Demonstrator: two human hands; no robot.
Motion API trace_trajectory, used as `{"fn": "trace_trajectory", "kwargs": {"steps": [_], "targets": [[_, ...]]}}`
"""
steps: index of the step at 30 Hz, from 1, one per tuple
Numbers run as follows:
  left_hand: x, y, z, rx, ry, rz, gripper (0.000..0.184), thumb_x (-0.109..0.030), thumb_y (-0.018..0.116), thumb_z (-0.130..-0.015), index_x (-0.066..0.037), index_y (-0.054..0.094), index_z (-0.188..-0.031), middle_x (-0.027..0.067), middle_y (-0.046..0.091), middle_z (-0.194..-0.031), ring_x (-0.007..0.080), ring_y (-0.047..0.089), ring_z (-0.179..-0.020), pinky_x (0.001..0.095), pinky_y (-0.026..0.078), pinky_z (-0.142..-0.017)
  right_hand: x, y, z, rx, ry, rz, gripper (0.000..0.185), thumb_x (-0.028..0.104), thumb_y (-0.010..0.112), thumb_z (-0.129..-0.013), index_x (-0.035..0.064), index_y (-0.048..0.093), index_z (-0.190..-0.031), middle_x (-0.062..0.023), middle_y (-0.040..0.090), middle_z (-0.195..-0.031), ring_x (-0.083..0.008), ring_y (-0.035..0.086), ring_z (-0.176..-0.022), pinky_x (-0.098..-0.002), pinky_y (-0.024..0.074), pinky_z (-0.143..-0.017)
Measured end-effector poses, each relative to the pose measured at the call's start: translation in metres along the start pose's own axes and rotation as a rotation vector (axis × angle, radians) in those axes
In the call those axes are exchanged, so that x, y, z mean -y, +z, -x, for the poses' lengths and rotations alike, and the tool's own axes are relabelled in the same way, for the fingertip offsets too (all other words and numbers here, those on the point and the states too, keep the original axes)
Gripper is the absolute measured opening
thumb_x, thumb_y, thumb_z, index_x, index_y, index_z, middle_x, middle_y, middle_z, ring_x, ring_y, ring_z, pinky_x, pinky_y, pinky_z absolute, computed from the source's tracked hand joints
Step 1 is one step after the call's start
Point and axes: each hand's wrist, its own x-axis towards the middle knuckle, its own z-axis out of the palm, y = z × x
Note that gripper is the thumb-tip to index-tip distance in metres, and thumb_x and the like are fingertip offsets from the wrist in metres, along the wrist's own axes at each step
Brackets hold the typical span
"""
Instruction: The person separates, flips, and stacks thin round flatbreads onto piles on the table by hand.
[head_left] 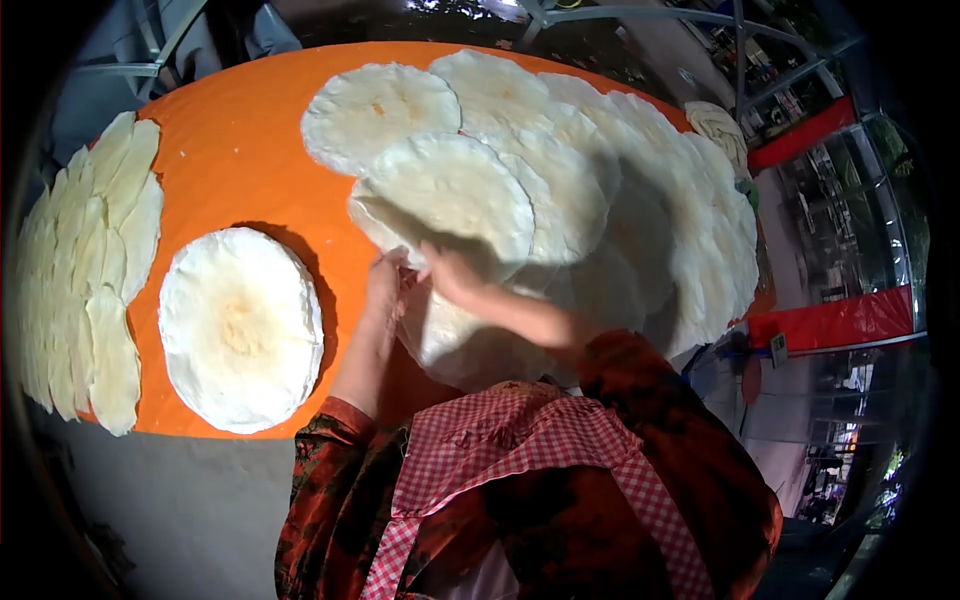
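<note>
A round, thin, pale flatbread [450, 190] lies on the near-left side of a spread of overlapping flatbreads. Its lower-left edge is raised a little and casts a shadow. My left hand [388, 285] is closed, with its fingertips pinching that edge. Right beside it, my right hand [452, 275] is also closed at the same edge, its fingers pointing toward the left hand and partly hidden. Beneath my wrists, another flatbread [450, 340] reaches toward my apron.
An orange-covered table [230, 110] carries everything. To the left stands a thick round stack of flatbreads [240, 330]. Folded flat pieces [95, 270] overlap at the far left. More flatbreads [690, 220] spread rightward. A crumpled cloth [718, 130] sits at the right edge, near metal frame bars.
</note>
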Motion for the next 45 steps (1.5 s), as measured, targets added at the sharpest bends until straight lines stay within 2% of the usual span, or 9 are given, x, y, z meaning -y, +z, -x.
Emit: {"fn": "trace_trajectory", "kwargs": {"steps": [3, 5, 10, 14, 18, 28, 34, 37, 45], "targets": [[-0.012, -0.011, 0.013, 0.103, 0.176, -0.005, 0.033, -0.031, 0.058, -0.088, -0.009, 0.051, -0.111, 0.0063, 0.058, -0.101, 0.0181, 0.051, -0.099, 0.0438, 0.041, -0.087, 0.005, -0.061, -0.042, -0.04, -0.056, -0.308, 0.018, 0.002, 0.055, -0.082, 0.0036, 0.068, -0.094, -0.0055, 0.067, -0.075, -0.0142, 0.059, -0.068, -0.0314, 0.0475, -0.06], [-0.014, -0.018, 0.028, -0.037, 0.236, -0.024, 0.047, -0.036, 0.061, -0.085, -0.011, 0.046, -0.121, 0.0076, 0.053, -0.112, 0.0201, 0.046, -0.109, 0.048, 0.033, -0.097, 0.095, -0.183, -0.006, 0.042, 0.034, -0.264, 0.026, 0.011, 0.061, -0.083, 0.0012, 0.062, -0.108, -0.0101, 0.068, -0.089, -0.0161, 0.063, -0.077, -0.0322, 0.0504, -0.068], [-0.003, -0.045, 0.042, 0.064, 0.147, 0.079, 0.069, -0.033, 0.064, -0.081, -0.008, 0.032, -0.138, 0.014, 0.044, -0.129, 0.0284, 0.036, -0.124, 0.0475, 0.026, -0.104, 0.032, -0.273, 0.001, 0.107, -0.059, -0.822, 0.051, 0.014, 0.067, -0.078, -0.0079, 0.047, -0.12, -0.0175, 0.064, -0.101, -0.0259, 0.063, -0.091, -0.0385, 0.0482, -0.087], [-0.003, -0.035, 0.068, 0.191, 0.201, 0.03, 0.057, -0.02, 0.058, -0.085, 0.004, 0.036, -0.133, 0.0181, 0.049, -0.128, 0.0319, 0.045, -0.12, 0.0429, 0.038, -0.101, -0.073, -0.228, 0.003, 0.148, 0.132, -0.936, 0.057, 0.02, 0.067, -0.079, -0.0063, 0.046, -0.125, -0.0181, 0.059, -0.116, -0.0243, 0.057, -0.108, -0.0389, 0.0417, -0.097], [0.048, -0.066, 0.046, -0.158, 0.122, -0.08, 0.048, -0.011, 0.058, -0.083, 0.006, 0.042, -0.125, 0.0172, 0.054, -0.118, 0.029, 0.051, -0.109, 0.0388, 0.042, -0.094, -0.193, -0.106, 0.021, 0.231, 0.595, -1.588, 0.045, 0.027, 0.064, -0.085, -0.0006, 0.054, -0.12, -0.0134, 0.061, -0.117, -0.0227, 0.058, -0.106, -0.0371, 0.0429, -0.096], [0.06, -0.052, 0.044, -0.095, 0.24, -0.442, 0.04, -0.006, 0.054, -0.079, 0.005, 0.045, -0.117, 0.0156, 0.057, -0.106, 0.0264, 0.059, -0.095, 0.0356, 0.051, -0.078, -0.188, -0.034, 0.046, -0.392, 0.352, -0.619, 0.046, 0.02, 0.072, -0.076, 0.0015, 0.053, -0.114, -0.0123, 0.062, -0.106, -0.0213, 0.058, -0.098, -0.0365, 0.0461, -0.085], [0.069, -0.077, 0.022, -0.27, 0.302, -0.527, 0.038, -0.002, 0.054, -0.075, 0.0, 0.051, -0.113, 0.0124, 0.06, -0.1, 0.0247, 0.059, -0.097, 0.0374, 0.049, -0.084, -0.202, -0.048, 0.049, -0.191, 0.475, -1.232, 0.045, 0.005, 0.067, -0.074, 0.005, 0.053, -0.117, -0.01, 0.062, -0.103, -0.0237, 0.06, -0.094, -0.0387, 0.0492, -0.081], [0.027, -0.051, 0.039, -0.278, 0.547, -0.673, 0.04, -0.001, 0.057, -0.074, 0.002, 0.053, -0.114, 0.0106, 0.063, -0.1, 0.0226, 0.059, -0.097, 0.0345, 0.047, -0.084, -0.138, -0.086, 0.043, -0.253, 0.253, -1.087, 0.063, -0.003, 0.06, -0.077, 0.0006, 0.034, -0.134, -0.0128, 0.054, -0.121, -0.0246, 0.057, -0.103, -0.0377, 0.049, -0.086], [-0.234, -0.12, 0.206, -0.422, 0.709, -0.444, 0.031, 0.001, 0.054, -0.077, -0.001, 0.056, -0.108, 0.0089, 0.063, -0.093, 0.0164, 0.06, -0.076, 0.0285, 0.05, -0.065, 0.156, -0.077, -0.019, -0.128, -0.151, -1.258, 0.05, 0.0, 0.067, -0.074, 0.0027, 0.045, -0.119, -0.0098, 0.056, -0.111, -0.0201, 0.055, -0.101, -0.0342, 0.0459, -0.088]]}}
